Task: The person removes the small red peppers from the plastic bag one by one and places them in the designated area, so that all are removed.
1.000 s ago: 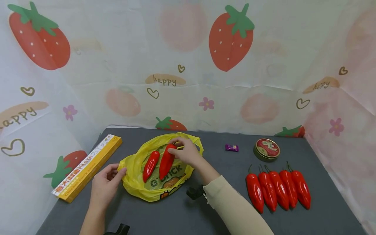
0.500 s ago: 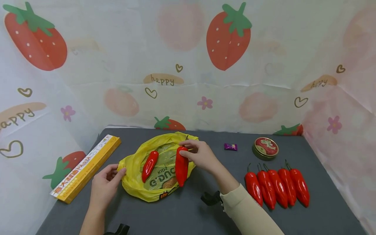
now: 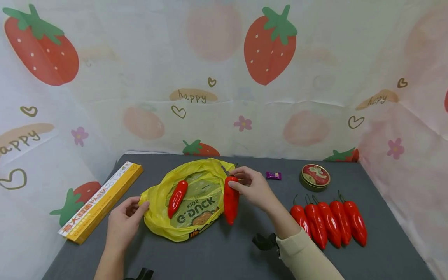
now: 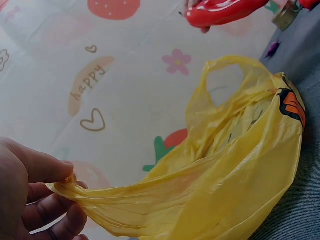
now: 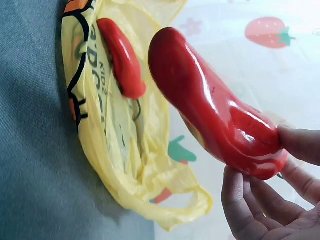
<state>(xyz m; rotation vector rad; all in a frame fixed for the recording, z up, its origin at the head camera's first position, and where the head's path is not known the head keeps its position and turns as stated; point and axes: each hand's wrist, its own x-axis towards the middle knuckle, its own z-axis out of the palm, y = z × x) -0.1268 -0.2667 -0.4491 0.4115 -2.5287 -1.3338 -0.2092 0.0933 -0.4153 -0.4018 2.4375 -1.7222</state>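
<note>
My left hand (image 3: 123, 221) pinches the left edge of a yellow plastic bag (image 3: 154, 217), drawing that edge taut in the left wrist view. The bag lies with its mouth spread, and one red chili pepper (image 3: 177, 199) rests inside it. My right hand (image 3: 255, 188) grips another red chili pepper (image 5: 215, 105) near its stem end, at the bag's right rim. That pepper hangs tip down, raised above the table. To the right, several red peppers (image 3: 329, 225) lie side by side in a row.
A long yellow pasta box (image 3: 101, 202) lies slanted left of the bag. Behind the pepper row stands a round tin (image 3: 315, 177), with a small purple packet (image 3: 273, 175) to its left. A strawberry-printed cloth (image 3: 217, 124) rises behind the grey table (image 3: 210, 260).
My right hand has carried its pepper rightward from over the bag's middle to its right rim. The left hand keeps its hold on the bag's edge.
</note>
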